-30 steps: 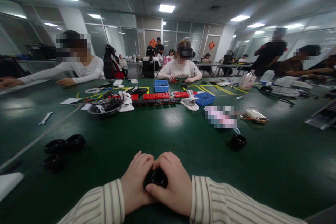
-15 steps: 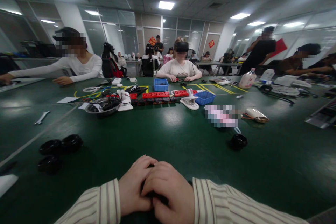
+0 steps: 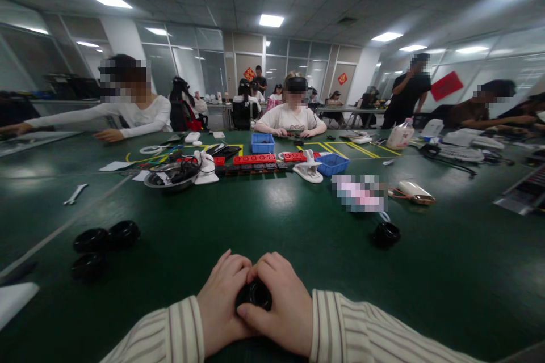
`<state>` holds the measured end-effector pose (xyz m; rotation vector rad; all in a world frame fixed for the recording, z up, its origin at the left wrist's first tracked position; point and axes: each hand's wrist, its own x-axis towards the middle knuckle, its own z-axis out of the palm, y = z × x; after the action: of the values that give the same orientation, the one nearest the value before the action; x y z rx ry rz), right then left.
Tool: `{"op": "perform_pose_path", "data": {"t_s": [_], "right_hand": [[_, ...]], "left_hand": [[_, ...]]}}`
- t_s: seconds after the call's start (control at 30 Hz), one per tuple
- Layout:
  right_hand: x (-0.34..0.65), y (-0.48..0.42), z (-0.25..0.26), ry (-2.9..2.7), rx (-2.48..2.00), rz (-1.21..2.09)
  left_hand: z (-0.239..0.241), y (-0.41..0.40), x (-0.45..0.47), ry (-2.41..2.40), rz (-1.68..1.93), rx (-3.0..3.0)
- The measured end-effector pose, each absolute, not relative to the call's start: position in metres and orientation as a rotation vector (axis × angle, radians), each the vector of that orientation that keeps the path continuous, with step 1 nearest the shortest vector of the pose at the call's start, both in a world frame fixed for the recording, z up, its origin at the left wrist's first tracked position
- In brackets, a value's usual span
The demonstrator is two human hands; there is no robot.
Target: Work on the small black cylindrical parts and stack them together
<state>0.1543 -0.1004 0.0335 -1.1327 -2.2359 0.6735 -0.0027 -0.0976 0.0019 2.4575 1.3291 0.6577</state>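
Note:
Low at the front of the table, both hands are wrapped round a glossy black ring-shaped part (image 3: 259, 295) with a round opening in its middle. My left hand (image 3: 221, 298) curls round its left side. My right hand (image 3: 287, 300) covers its right side, with the thumb across its near edge. The fingertips meet at the far side, and the lower part of the ring is hidden by the hands. Similar black rings lie to the left, one of them a front ring (image 3: 88, 265); another single black ring (image 3: 386, 233) sits to the right.
Across the green table (image 3: 179, 227) stand a metal bowl (image 3: 170, 182) of cables, red power strips (image 3: 254, 159), a white clip stand (image 3: 309, 170) and blue bins (image 3: 263, 143). A wrench (image 3: 75, 194) lies left, a power bank (image 3: 415, 193) right. A person (image 3: 292, 116) sits opposite.
My right hand has shifted right and turned off the top of the black ring, so its opening now shows between the hands. The view has tilted slightly.

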Motion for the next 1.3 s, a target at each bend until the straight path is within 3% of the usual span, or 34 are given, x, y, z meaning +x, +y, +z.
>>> {"op": "perform_pose_path", "data": {"t_s": [0.43, 0.9, 1.3], "right_hand": [[0.1595, -0.0976, 0.0272, -2.269, -0.475, 0.747], [0.1556, -0.0988, 0.0316, -2.185, -1.068, 0.715], [0.1602, -0.0977, 0.0273, -2.218, -0.511, 0.723]], "left_hand": [[0.0109, -0.0902, -0.0043, 1.094, 0.522, 2.363], [0.0061, -0.0989, -0.0024, 1.292, 0.622, 2.426], [0.007, -0.0916, -0.0049, 1.025, 0.574, 2.405]]}}
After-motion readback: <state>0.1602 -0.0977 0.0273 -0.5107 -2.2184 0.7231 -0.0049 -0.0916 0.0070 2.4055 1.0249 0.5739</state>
